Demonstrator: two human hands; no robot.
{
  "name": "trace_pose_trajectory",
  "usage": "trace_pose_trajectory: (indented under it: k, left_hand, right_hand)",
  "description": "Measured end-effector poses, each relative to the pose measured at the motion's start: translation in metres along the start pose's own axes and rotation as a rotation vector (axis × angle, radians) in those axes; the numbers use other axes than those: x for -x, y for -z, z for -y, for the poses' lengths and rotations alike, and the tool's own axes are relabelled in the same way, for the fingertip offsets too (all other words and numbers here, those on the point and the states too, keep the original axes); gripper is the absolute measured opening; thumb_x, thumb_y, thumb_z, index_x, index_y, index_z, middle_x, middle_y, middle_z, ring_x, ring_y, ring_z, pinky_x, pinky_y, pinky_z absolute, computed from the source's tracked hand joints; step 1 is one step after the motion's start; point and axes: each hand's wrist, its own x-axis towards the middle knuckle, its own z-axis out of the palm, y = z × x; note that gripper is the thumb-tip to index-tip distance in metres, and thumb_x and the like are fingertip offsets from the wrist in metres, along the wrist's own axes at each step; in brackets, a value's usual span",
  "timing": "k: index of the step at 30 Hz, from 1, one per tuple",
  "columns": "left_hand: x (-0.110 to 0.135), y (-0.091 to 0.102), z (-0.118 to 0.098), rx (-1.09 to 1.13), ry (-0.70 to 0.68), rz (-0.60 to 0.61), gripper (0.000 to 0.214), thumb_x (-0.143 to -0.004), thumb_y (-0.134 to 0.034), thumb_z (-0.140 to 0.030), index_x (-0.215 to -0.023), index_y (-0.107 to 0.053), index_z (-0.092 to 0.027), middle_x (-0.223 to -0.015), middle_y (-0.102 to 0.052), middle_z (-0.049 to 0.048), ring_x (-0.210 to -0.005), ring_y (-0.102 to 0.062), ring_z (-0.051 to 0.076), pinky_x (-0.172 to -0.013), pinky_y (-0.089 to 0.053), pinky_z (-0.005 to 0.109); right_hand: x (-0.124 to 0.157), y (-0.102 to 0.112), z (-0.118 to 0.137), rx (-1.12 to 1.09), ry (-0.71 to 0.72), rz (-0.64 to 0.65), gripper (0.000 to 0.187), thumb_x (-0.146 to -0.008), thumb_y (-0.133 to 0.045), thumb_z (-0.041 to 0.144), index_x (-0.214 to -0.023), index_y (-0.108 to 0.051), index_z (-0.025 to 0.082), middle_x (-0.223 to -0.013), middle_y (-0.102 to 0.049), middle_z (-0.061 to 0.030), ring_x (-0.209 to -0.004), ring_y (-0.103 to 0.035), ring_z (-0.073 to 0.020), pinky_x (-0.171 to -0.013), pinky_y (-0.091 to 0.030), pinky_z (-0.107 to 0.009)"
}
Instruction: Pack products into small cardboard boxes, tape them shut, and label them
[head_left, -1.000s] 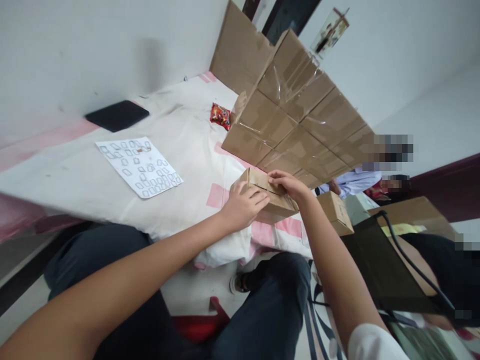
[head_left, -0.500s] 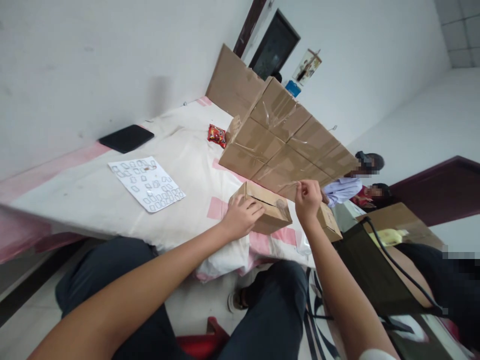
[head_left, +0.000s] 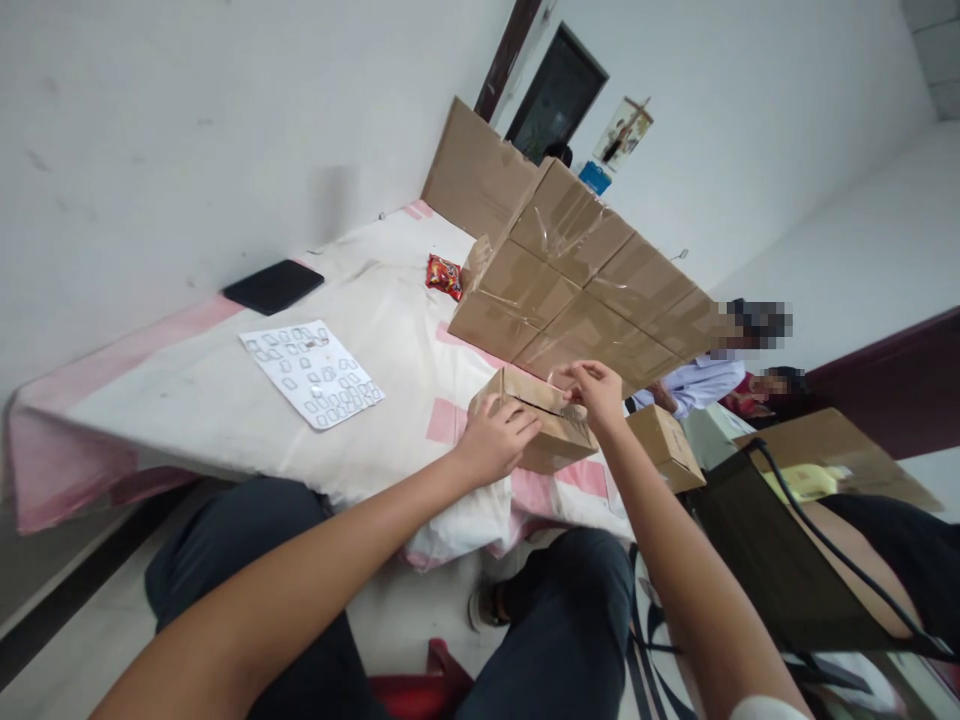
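Right hand (head_left: 599, 394) nearer box (head_left: 556, 450), fingers half-curled

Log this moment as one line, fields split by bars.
left hand: resting on small carton | right hand: curled at carton's top, contact unclear | white cloth: bears carton, marked sheet, red packet

So the box (head_left: 559, 448) sits near the front edge of the table (head_left: 397, 320), left hand (head_left: 499, 440) on its left end, right hand (head_left: 596, 390) at its far right edge. Paper sheet (head_left: 311, 375) is off to the left, and there's a flat slab (head_left: 274, 287) behind that, by the wall (head_left: 225, 130). Cardboard divider (head_left: 585, 275) stands behind the box, packet (head_left: 444, 277) just beside its left end. Second box (head_left: 664, 445) is over right, with a chair (head_left: 772, 550) further right.
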Motion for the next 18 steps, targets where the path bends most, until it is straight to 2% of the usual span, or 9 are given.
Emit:
trace_pose_trajectory:
  k: [3,6,9,12,15,18]
  left_hand:
    - [0.0,0.0,0.0,-0.004,0.005,0.0,0.044,-0.091,-0.054,-0.022,-0.135,-0.055,-0.017,-0.139,-0.062,0.0111,-0.128,-0.048,0.029,-0.11,-0.03,0.056]
    - [0.0,0.001,0.0,-0.009,0.002,-0.002,0.044,-0.09,-0.055,-0.022,-0.134,-0.055,-0.018,-0.138,-0.063,0.0112,-0.127,-0.049,0.029,-0.109,-0.03,0.056]
    - [0.0,0.002,-0.001,-0.01,0.002,-0.002,0.044,-0.09,-0.055,-0.022,-0.134,-0.055,-0.017,-0.139,-0.062,0.0118,-0.129,-0.048,0.03,-0.109,-0.03,0.057]
    - [0.0,0.003,-0.001,-0.005,0.007,0.002,0.043,-0.091,-0.053,-0.021,-0.134,-0.055,-0.017,-0.139,-0.062,0.012,-0.129,-0.047,0.03,-0.11,-0.029,0.056]
    - [0.0,0.002,-0.001,0.004,0.014,0.009,0.043,-0.092,-0.051,-0.021,-0.135,-0.055,-0.018,-0.138,-0.062,0.0114,-0.127,-0.049,0.029,-0.109,-0.03,0.056]
    - [0.0,0.001,0.0,0.014,0.015,0.012,0.043,-0.092,-0.051,-0.022,-0.135,-0.054,-0.018,-0.138,-0.062,0.011,-0.127,-0.048,0.029,-0.108,-0.03,0.056]
  right_hand:
    - [-0.007,0.0,0.004,-0.047,0.001,0.019,0.037,-0.086,-0.057,0.055,-0.092,-0.064,0.018,-0.106,-0.074,-0.0137,-0.049,-0.063,-0.0133,-0.048,-0.051,-0.028]
    - [0.008,0.002,0.007,-0.044,0.065,0.09,0.027,-0.077,-0.072,0.046,-0.084,-0.07,0.019,-0.122,-0.07,-0.0114,-0.061,-0.064,-0.0121,-0.06,-0.054,-0.028]
    - [0.03,0.007,0.005,-0.037,0.079,0.155,0.018,-0.067,-0.082,0.035,-0.074,-0.074,0.021,-0.101,-0.074,-0.0069,-0.07,-0.063,-0.0137,-0.07,-0.053,-0.026]
    - [0.036,0.012,0.0,-0.072,0.004,0.145,0.018,-0.071,-0.08,0.037,-0.078,-0.075,0.021,-0.08,-0.072,-0.0047,-0.064,-0.06,-0.0139,-0.061,-0.05,-0.025]
    - [0.019,0.014,-0.005,-0.156,-0.138,0.108,0.025,-0.078,-0.074,0.044,-0.084,-0.07,0.02,-0.078,-0.073,-0.006,-0.047,-0.054,-0.0115,-0.046,-0.045,-0.024]
    - [-0.008,0.013,-0.008,-0.269,-0.274,0.133,0.032,-0.071,-0.079,0.047,-0.078,-0.064,0.019,-0.081,-0.076,-0.0108,-0.05,-0.062,-0.0157,-0.042,-0.048,-0.026]
